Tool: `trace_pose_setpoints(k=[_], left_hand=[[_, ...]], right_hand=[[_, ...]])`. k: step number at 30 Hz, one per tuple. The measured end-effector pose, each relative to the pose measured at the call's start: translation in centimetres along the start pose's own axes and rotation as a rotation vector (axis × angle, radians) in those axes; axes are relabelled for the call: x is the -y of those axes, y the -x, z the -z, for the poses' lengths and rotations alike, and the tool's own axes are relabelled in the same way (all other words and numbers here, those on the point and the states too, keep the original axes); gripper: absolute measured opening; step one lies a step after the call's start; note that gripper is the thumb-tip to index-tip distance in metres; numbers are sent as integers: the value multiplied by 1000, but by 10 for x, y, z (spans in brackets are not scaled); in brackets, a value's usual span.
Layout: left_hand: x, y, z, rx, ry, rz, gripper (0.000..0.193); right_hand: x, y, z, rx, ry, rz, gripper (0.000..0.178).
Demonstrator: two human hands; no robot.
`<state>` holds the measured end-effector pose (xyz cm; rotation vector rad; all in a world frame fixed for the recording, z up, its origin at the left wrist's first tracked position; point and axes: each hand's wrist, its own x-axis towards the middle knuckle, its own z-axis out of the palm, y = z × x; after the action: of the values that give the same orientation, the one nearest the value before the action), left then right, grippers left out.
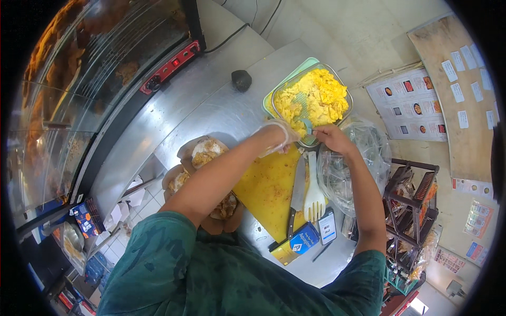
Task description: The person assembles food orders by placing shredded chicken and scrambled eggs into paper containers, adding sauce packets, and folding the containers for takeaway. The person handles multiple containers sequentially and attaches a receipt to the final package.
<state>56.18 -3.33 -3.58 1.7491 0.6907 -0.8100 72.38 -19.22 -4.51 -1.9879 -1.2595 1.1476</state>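
Note:
A clear container (345, 87) full of yellow scrambled egg (319, 95) sits in a pale green tray (268, 105) at the far side of the steel counter. My right hand (336, 138), bare, pinches the grey-green handle (307, 126) of a perforated utensil at the container's near rim. The green mesh head of it seems to lie in the egg. My left hand (279, 138), in a clear plastic glove, is at the same rim, just left of the handle; its fingers are mostly hidden. Below them lies a yellow cutting board (266, 184).
Brown paper boxes with rice and food (207, 152) stand left of the board. A knife (298, 184), a white slotted turner (313, 192) and a phone (327, 226) lie right. Clear plastic bags (348, 168), a dark rack (411, 205), a black lump (241, 80) and a glass display case (105, 79) surround.

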Motion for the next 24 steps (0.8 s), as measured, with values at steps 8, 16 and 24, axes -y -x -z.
trace_pose_setpoints(k=[8,16,24], left_hand=[[-5,-4,-6,-545,71,-187,45],[-4,105,47,-573,733,-496,31],[138,245,32,-616,761,-468,26]], right_hand=[[24,-2,15,163,-616,-412,22],[69,40,20,-94,-799,-175,26],[148,142,-104,-436,-1019,21,28]])
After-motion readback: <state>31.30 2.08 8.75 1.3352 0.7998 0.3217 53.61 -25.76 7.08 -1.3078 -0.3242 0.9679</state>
